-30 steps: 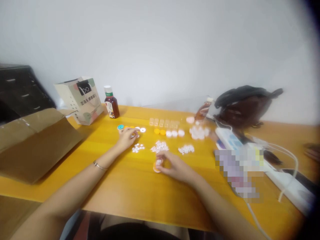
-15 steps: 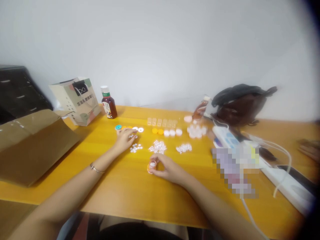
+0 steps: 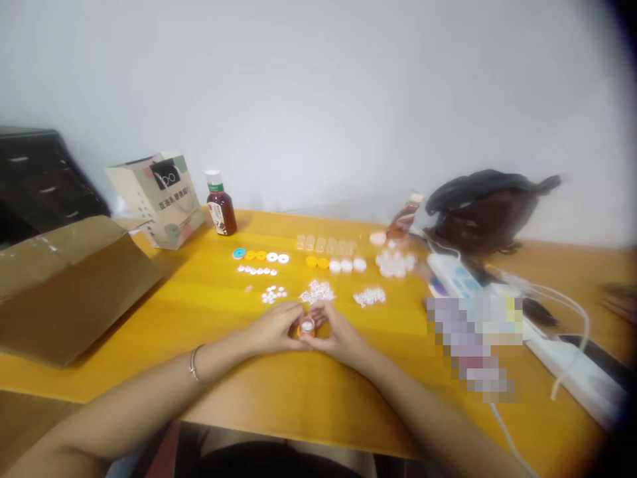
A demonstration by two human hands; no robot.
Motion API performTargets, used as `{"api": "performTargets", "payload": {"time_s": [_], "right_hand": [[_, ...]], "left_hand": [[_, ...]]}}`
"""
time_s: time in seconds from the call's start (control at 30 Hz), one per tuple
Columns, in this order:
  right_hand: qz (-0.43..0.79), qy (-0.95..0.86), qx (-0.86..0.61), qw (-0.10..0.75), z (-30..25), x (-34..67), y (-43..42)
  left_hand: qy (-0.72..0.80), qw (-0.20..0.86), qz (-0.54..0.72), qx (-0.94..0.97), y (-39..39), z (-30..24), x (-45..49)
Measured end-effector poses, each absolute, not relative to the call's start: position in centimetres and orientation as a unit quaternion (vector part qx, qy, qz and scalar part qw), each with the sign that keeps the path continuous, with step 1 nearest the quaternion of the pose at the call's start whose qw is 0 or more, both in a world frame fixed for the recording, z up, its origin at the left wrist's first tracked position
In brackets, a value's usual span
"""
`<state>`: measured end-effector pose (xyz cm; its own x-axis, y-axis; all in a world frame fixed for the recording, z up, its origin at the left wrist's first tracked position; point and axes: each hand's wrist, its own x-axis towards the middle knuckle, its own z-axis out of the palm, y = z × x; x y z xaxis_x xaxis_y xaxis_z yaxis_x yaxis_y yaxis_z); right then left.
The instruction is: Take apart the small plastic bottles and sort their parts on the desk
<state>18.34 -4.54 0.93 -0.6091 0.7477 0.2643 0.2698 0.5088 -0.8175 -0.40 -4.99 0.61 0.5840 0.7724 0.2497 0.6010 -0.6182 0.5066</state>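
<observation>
Behind the yellow wooden counter rises a pale wall; a paper bag stands far left. Left hand and right hand together pinch a small round orange piece.

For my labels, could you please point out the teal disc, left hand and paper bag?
Teal disc (image 3: 239, 253): head view, top face.
Left hand (image 3: 275, 328): head view, its back.
Paper bag (image 3: 173, 214): head view, printed side.

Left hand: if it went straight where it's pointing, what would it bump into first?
The left hand would most likely meet the small orange round piece right by its fingertips, then the right hand, though depth is hard to judge.
</observation>
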Motion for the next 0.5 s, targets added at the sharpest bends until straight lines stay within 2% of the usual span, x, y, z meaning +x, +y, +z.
{"api": "performTargets", "payload": {"time_s": [0.27,0.33,0.5], "right_hand": [[0.085,-0.867,-0.408,0.275,1.3,17.8,-4.9],[0.063,-0.873,-0.403,0.267,0.9,17.6,-5.0],[0.099,-0.876,-0.397,0.255,0.3,17.2,-5.2]], "left_hand": [[0.464,0.16,0.241,0.837,-5.9,-0.1,0.7],[0.463,0.173,0.249,0.833,-6.0,-0.2,0.9],[0.457,0.215,0.252,0.826,-5.9,-0.1,1.1]]}}
